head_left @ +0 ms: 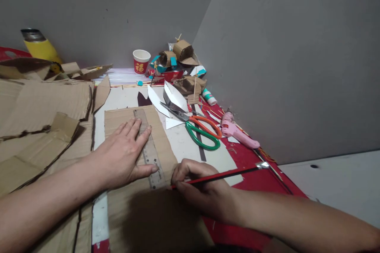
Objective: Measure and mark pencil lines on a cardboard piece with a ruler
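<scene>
My left hand (127, 154) lies with its fingers spread over a clear plastic ruler (152, 158), pressing it onto a brown cardboard sheet (166, 134). In my right hand (202, 185) is a red and black pencil (219, 176), gripped close to its lower end beside the ruler's near end. Its tip is hard to make out behind the fingers. The pencil's silvery top end points right. Shadow covers the cardboard below my right hand. Beyond that hand lie scissors (197, 124) with one orange and one green handle, blades apart.
Stacked cardboard scraps (44, 106) cover the left side. A pink glue gun (237, 132) rests at the right edge on red cloth. Behind stand a paper cup (141, 62), a yellow bottle (41, 47) and small cardboard models (182, 51). Grey walls (282, 55) close off the back and right.
</scene>
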`<action>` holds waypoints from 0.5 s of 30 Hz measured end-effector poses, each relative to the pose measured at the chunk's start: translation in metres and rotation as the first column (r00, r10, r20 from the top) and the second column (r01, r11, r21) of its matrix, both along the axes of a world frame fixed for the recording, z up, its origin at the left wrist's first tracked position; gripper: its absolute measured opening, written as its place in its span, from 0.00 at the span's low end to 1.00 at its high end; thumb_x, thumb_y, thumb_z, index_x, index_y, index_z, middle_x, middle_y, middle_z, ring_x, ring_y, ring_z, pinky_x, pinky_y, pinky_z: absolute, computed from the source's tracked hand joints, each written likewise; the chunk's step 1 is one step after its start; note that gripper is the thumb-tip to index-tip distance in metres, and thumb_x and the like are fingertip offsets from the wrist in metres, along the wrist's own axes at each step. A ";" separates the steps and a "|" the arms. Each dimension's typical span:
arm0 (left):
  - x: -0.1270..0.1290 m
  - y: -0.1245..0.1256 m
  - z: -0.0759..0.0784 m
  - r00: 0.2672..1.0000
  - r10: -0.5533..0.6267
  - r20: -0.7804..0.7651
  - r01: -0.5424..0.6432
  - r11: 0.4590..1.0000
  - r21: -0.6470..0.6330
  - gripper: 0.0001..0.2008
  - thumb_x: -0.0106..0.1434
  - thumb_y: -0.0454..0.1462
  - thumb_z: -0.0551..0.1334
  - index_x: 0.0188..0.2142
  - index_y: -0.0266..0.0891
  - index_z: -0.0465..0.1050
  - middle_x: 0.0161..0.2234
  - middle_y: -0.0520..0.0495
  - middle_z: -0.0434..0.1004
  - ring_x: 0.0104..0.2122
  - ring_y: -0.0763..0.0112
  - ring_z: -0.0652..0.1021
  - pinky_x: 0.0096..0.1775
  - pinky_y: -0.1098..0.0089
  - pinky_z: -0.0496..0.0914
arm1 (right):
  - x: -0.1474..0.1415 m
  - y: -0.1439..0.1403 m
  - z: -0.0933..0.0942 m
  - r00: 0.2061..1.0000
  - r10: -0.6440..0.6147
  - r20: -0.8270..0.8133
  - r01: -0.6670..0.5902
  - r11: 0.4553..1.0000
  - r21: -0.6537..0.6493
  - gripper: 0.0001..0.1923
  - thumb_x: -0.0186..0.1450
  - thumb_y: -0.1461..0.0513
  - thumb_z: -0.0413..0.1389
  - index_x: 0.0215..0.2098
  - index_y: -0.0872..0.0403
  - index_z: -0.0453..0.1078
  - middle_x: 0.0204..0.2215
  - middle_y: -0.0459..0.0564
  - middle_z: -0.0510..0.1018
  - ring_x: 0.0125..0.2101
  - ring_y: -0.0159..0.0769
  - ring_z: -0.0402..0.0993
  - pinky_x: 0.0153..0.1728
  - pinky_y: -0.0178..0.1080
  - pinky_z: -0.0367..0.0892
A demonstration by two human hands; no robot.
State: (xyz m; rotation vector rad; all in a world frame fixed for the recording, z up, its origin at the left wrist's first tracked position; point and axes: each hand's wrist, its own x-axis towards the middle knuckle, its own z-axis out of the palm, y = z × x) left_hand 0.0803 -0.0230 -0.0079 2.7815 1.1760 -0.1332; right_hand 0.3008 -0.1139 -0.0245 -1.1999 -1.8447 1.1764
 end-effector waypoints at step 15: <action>0.001 0.000 0.000 1.000 -0.001 -0.014 0.001 1.000 0.013 0.49 0.59 0.63 0.51 0.67 0.30 0.47 0.67 0.19 0.43 0.66 0.38 0.51 0.62 0.48 0.52 | -0.007 -0.006 0.005 0.996 0.044 0.079 -0.057 0.983 0.172 0.06 0.64 0.67 0.51 0.29 0.54 0.64 0.23 0.46 0.73 0.23 0.29 0.67 0.26 0.32 0.62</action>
